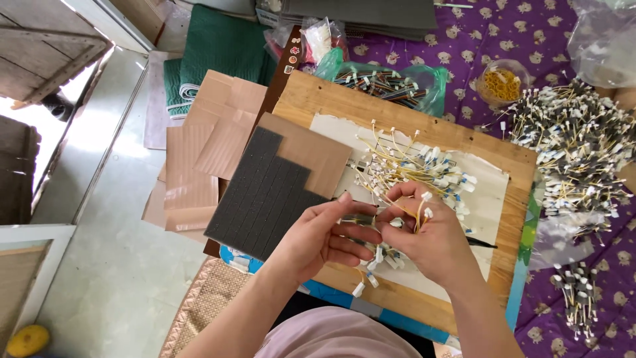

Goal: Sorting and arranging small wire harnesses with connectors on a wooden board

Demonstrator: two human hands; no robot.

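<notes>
My left hand (322, 238) and my right hand (424, 233) meet over a wooden board (318, 99), both gripping a small bunch of thin yellow wires with white end connectors (397, 219). More of these loose wires (411, 166) lie in a heap on the white sheet (487, 199) just beyond my fingers. A dark grey foam pad cut into strips (265, 189) rests on brown cardboard at the board's left, close to my left hand.
A large pile of bundled wires (580, 149) lies on the purple patterned cloth at right, with a small bundle (578, 292) below it. A cup of yellow rubber bands (501, 83), a green plastic bag of wires (384, 83), cardboard sheets (212, 132) and a green mat (218, 43) surround the board.
</notes>
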